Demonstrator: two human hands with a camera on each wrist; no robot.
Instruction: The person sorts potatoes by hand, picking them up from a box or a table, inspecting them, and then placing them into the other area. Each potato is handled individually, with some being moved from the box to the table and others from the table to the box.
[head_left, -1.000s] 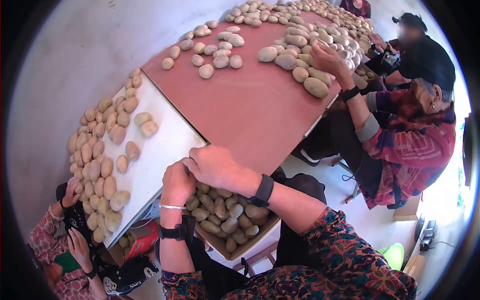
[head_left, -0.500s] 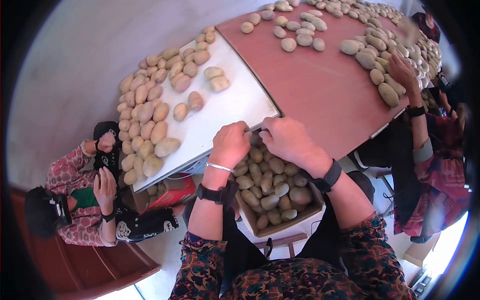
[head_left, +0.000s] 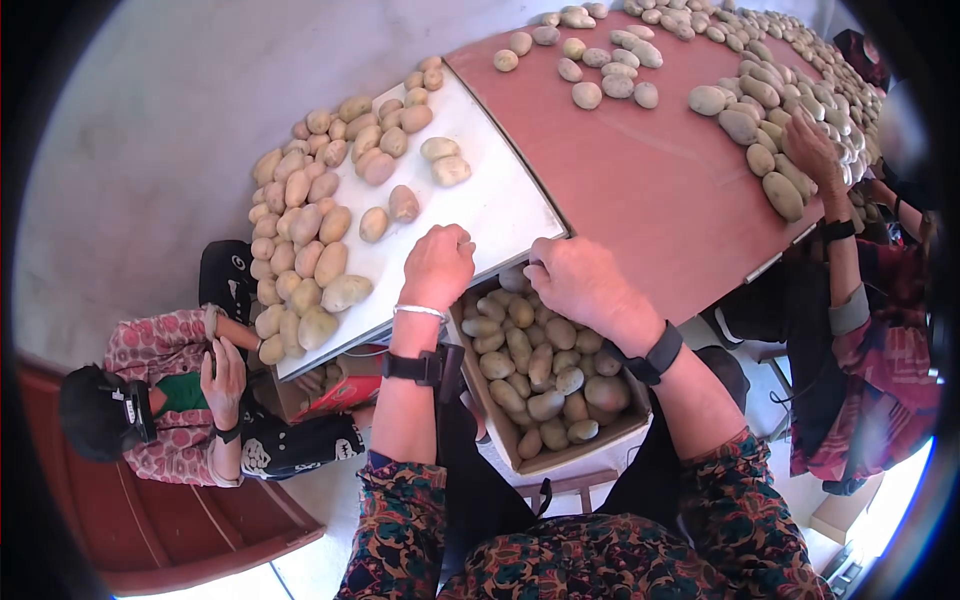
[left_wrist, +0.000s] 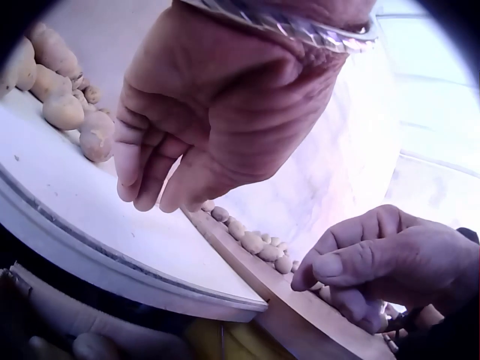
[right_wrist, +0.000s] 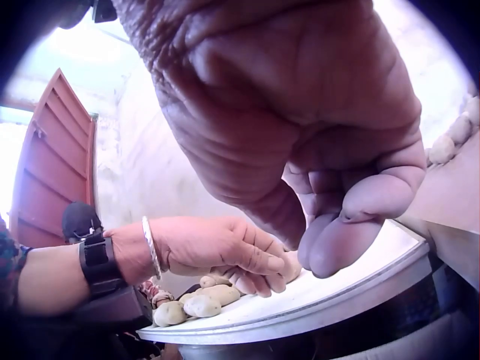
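Note:
My left hand point(head_left: 438, 268) hovers above the front edge of the white tabletop point(head_left: 490, 215), its fingers loosely bent with nothing between them in the left wrist view. To its right, my right hand point(head_left: 582, 280) hangs over the far end of a cardboard box point(head_left: 535, 465) close to the table edge. In the right wrist view its fingers point(right_wrist: 375, 196) are relaxed and bent, and they hold nothing. Several potatoes point(head_left: 540, 370) fill the box below. A small group of potatoes point(head_left: 404, 204) lies on the white top beyond my left hand.
A long heap of potatoes point(head_left: 305, 225) lines the wall side of the white top. On the red tabletop point(head_left: 640, 165) are more potatoes point(head_left: 617, 86). One person point(head_left: 170, 400) sits at the left by a red box point(head_left: 345, 385); another person's hand point(head_left: 812, 150) touches potatoes at the right.
My hands were together at the table corner and have separated, the left moving further left over the white top. The head view has swung left, bringing the left-hand person more into sight.

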